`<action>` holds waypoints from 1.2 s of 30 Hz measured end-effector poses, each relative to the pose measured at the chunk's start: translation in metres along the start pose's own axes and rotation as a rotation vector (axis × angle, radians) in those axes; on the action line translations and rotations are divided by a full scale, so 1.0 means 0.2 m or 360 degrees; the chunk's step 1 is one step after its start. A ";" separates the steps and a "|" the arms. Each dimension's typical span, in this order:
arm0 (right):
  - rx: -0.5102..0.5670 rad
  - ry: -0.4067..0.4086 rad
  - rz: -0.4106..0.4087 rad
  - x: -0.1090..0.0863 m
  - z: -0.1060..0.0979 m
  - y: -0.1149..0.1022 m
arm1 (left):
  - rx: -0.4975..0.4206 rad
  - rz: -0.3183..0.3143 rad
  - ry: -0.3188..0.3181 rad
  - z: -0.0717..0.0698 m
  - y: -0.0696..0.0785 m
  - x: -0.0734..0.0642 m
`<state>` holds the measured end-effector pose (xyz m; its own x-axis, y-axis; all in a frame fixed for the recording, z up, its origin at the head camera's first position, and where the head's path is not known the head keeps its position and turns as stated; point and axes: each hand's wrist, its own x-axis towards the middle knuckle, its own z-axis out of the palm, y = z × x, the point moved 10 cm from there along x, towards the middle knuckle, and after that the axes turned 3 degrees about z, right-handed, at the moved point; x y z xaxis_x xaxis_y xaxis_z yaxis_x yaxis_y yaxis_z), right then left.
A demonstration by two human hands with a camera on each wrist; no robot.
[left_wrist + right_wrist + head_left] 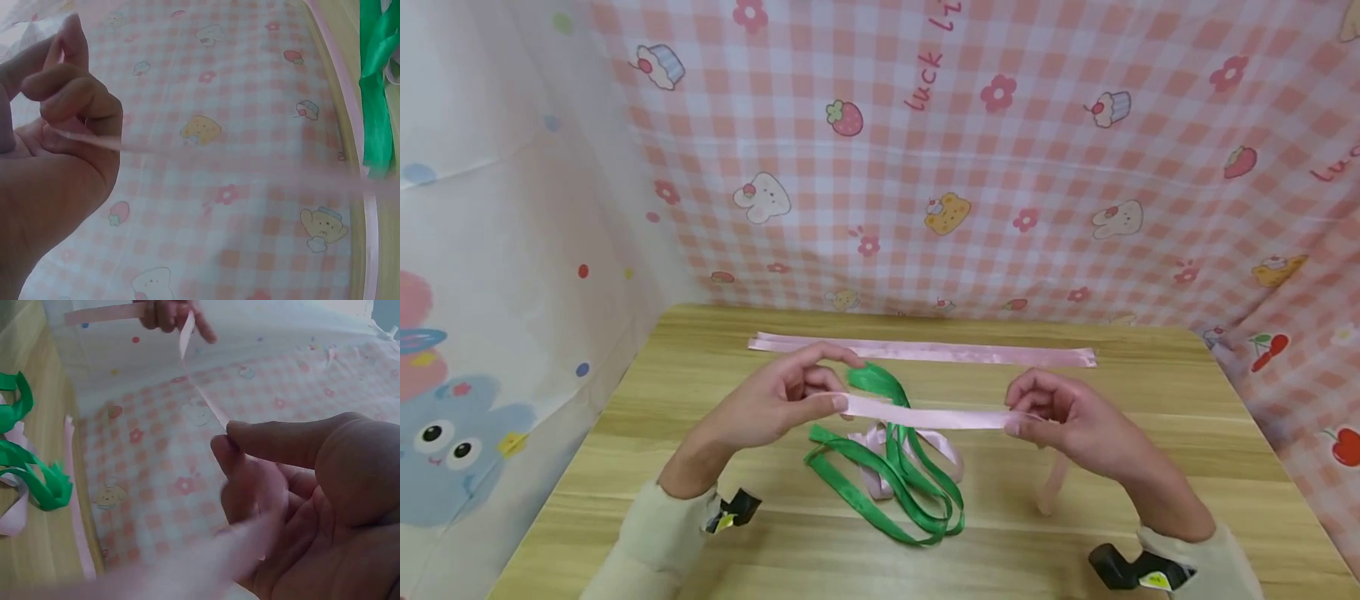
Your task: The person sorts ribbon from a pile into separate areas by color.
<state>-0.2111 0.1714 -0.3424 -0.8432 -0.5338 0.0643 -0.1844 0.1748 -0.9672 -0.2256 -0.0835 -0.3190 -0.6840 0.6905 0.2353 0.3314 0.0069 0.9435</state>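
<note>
A pink satin ribbon (925, 416) is stretched nearly level above the table between both hands. My left hand (775, 396) pinches it near the thumb, the index finger reaching out above. On the other side my right hand (1067, 417) pinches the ribbon between thumb and fingers, and a loose tail (1052, 487) hangs below that hand. In the right wrist view the ribbon (209, 403) runs from the fingertips toward the other hand, with a blurred length in the foreground. Under the stretched ribbon lies a loose pile of green ribbon (872, 471).
Another pink ribbon (955, 351) lies folded flat along the back of the wooden table (625, 467). A looped pale pink ribbon (951, 454) lies partly under the green one. Behind the table hangs a checked cloth (887, 167); a white printed cloth (512, 208) hangs at left.
</note>
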 end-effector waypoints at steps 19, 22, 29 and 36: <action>0.0093 -0.0020 0.0022 -0.14 -0.31 0.16 | 0.0047 -0.0253 0.0186 -0.39 -0.17 -0.23; 0.0075 -0.0003 0.0061 -0.16 -0.37 0.22 | 0.0045 -0.0281 0.0200 -0.45 -0.24 -0.27; 0.0020 0.0091 0.0189 -0.23 -0.51 0.34 | 0.0139 -0.0429 0.0355 -0.59 -0.37 -0.36; -0.0006 0.0069 0.0166 -0.29 -0.59 0.38 | 0.0103 -0.0384 0.0370 -0.64 -0.38 -0.41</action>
<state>-0.2347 0.3130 -0.3909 -0.8790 -0.4761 -0.0262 -0.0961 0.2307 -0.9683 -0.2775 -0.2342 -0.3802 -0.8752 0.4799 0.0612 0.1776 0.2010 0.9633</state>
